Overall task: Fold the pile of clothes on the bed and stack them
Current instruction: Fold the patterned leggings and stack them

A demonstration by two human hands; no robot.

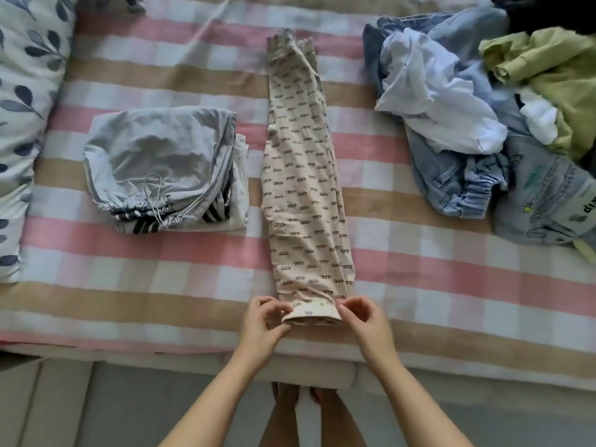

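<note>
The bed [129, 269] carries a loose pile of clothes [483, 124] on the right and a folded stack [161, 169] on the left. Between them the patterned trousers [303, 188] lie lengthwise. The left hand [261, 324] and right hand [364, 321] each pinch a corner of the trousers' near end at the bed's edge.

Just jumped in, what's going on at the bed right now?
A person is folding clothes. The left hand and right hand pinch the near end of the patterned trousers, laid lengthwise on the bed. A folded stack sits to their left; the unfolded pile lies on the right.
</note>
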